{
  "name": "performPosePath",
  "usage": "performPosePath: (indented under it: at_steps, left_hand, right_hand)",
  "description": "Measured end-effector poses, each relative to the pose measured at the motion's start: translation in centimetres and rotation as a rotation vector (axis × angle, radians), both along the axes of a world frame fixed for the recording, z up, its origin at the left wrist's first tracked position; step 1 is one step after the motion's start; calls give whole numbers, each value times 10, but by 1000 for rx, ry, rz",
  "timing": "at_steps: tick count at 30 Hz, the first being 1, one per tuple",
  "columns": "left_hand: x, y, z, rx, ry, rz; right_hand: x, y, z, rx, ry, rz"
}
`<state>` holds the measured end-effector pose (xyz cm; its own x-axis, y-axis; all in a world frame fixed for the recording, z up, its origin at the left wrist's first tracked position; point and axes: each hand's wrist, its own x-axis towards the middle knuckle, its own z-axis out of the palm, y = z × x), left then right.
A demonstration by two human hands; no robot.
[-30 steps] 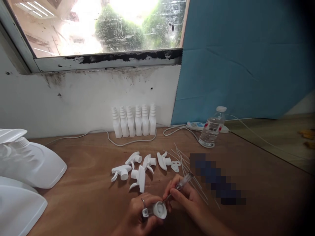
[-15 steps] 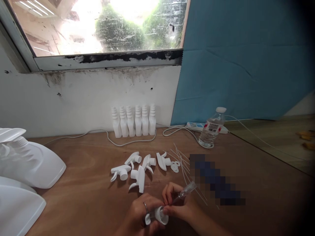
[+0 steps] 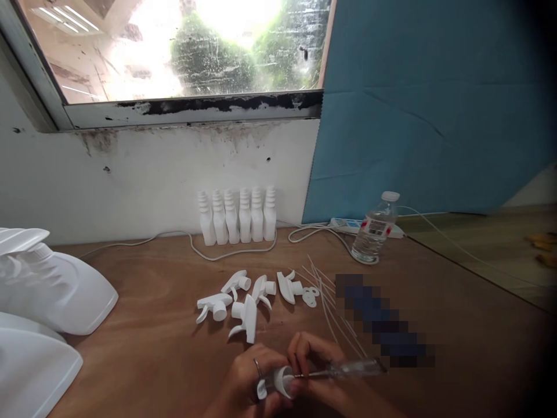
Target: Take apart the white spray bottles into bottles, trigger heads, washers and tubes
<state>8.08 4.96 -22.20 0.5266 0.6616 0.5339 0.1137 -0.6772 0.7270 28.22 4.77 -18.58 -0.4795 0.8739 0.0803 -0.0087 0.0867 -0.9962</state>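
My left hand (image 3: 250, 374), with a ring on one finger, is closed around a white trigger spray head (image 3: 284, 382), its round collar facing right. My right hand (image 3: 315, 351) grips a screwdriver (image 3: 357, 368) with a clear handle and thin metal shaft. The shaft points left at the collar's opening; whether the tip is inside is hidden by my fingers. Just beyond my hands lie several loose white trigger spray heads (image 3: 249, 319). Flat white rings (image 3: 310, 297) and thin white tubes (image 3: 328, 302) are to their right.
Several small white bottles (image 3: 245, 217) stand in a row against the wall, a cable (image 3: 226, 254) curving before them. A water bottle (image 3: 373, 232) stands by a power strip (image 3: 343, 223) at back right. Large white bottles (image 3: 82, 296) lie at left. A blurred dark patch (image 3: 378, 319) is at right.
The screwdriver has swung from a steep slant to nearly level, its handle now reaching right, and its shaft lines up with the spray head's collar. My left hand stays nearly still.
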Motion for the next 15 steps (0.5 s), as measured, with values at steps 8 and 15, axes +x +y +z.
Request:
performPosePath:
  at_steps: [8,15]
  left_hand:
    - [-2,-2,0,23,-11,103]
    - [-2,-2,-6,249,-37,197]
  right_hand:
    - [4,5,0,-17,77,-56]
    - [27,36,-7,142,-50,-422]
